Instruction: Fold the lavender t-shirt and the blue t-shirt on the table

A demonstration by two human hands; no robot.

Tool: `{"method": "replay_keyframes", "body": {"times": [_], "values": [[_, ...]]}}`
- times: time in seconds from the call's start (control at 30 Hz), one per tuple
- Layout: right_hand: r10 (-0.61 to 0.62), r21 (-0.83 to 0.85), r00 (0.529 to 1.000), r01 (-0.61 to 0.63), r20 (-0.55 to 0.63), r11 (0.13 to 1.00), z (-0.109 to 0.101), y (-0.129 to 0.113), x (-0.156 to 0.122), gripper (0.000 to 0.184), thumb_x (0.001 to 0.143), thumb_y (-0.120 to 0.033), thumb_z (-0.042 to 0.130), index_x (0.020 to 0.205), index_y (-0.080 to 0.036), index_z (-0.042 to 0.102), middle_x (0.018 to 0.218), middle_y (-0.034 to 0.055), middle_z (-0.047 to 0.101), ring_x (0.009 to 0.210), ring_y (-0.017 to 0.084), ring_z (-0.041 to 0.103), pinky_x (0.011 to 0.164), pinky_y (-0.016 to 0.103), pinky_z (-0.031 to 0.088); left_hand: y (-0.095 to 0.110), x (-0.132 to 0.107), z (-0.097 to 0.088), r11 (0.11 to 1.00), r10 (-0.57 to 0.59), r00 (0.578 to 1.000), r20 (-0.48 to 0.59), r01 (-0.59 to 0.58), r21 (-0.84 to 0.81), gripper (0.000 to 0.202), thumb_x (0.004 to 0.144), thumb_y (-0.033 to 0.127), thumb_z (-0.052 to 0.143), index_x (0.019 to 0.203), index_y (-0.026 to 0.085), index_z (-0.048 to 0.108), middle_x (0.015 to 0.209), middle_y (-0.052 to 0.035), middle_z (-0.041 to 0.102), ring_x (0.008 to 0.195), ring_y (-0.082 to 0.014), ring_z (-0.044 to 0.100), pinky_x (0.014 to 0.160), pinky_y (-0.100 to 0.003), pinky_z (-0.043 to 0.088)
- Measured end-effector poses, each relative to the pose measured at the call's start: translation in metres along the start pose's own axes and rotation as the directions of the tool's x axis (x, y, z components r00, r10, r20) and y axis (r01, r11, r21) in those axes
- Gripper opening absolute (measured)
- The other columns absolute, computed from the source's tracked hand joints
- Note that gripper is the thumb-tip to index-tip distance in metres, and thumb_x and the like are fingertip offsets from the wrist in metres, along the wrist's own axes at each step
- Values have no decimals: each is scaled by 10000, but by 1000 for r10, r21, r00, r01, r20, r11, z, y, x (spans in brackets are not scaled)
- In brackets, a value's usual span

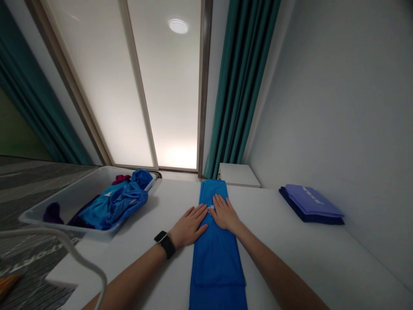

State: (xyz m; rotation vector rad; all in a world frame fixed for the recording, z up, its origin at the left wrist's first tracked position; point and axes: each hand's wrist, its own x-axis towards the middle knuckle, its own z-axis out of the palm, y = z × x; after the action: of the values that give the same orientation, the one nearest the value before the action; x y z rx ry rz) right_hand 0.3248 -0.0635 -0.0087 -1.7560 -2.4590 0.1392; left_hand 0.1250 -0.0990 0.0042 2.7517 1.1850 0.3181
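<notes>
Folded blue cloth garment (217,258) lies lengthwise on white worktop (135,262). Left hand (190,226) and right hand (225,213) rest flat, open, on its far part, gripping nothing. Shallow white plastic tray (61,202) holds crumpled blue clothing (114,204) leftward; folded navy-and-purple cloth (309,204) lies rightward.

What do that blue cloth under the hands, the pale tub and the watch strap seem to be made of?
The folded blue cloth looks like a smooth synthetic knit, faintly sheeny, though the fibre can't be told. The tub seems moulded plastic, with a smooth, rounded rim. The watch strap looks like matte black rubber or silicone, with no metal shine.
</notes>
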Motion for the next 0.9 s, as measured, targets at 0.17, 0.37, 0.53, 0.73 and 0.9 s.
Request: {"method": "replay_keyframes", "body": {"times": [0.17, 0.37, 0.53, 0.73, 0.9], "values": [[-23, 10, 1000, 23, -12, 1000, -3, -9, -34, 711, 984, -512, 122, 1495, -42, 279, 1564, 149, 223, 1464, 245, 151, 1190, 455, 64, 12, -17, -4, 1000, 6, 999, 33, -5, -7, 634, 994, 527, 295, 1511, 161, 270, 1573, -120, 247, 1453, -243, 221, 1174, -471, 203], [-86, 11, 996, 86, -26, 996, -4, -18, -78, 712, 974, -564, 156, 1517, -111, 247, 1579, 106, 183, 1469, 239, 129, 1195, 466, 58, 15, -32, -7, 997, 71, 997, 26, -70, -21, 619, 992, 530, 315, 1528, 232, 228, 1581, -82, 239, 1454, -249, 217, 1178, -467, 188], [-98, 14, 995, 98, -15, 995, -11, -25, -97, 749, 955, -600, 235, 1518, -106, 237, 1580, 112, 168, 1470, 260, 116, 1197, 471, 38, 14, -38, -7, 997, 78, 997, 13, -78, -2, 629, 988, 537, 325, 1536, 261, 187, 1587, -75, 214, 1452, -257, 221, 1175, -472, 192], [-101, 74, 995, 101, -7, 992, -9, -44, -117, 792, 942, -628, 246, 1521, -88, 212, 1581, 109, 149, 1464, 277, 138, 1200, 452, 100, 16, -45, -6, 997, 83, 996, 44, -83, 2, 728, 958, 600, 348, 1545, 227, 134, 1595, -108, 151, 1461, -277, 180, 1180, -485, 162], [-94, 79, 996, 94, -5, 992, -8, -48, -120, 797, 937, -629, 275, 1522, -93, 213, 1579, 103, 148, 1465, 291, 121, 1203, 459, 87, 18, -51, -12, 994, 107, 992, 71, -107, 1, 732, 961, 592, 346, 1548, 231, 98, 1600, -104, 127, 1466, -269, 162, 1186, -478, 146]]}}
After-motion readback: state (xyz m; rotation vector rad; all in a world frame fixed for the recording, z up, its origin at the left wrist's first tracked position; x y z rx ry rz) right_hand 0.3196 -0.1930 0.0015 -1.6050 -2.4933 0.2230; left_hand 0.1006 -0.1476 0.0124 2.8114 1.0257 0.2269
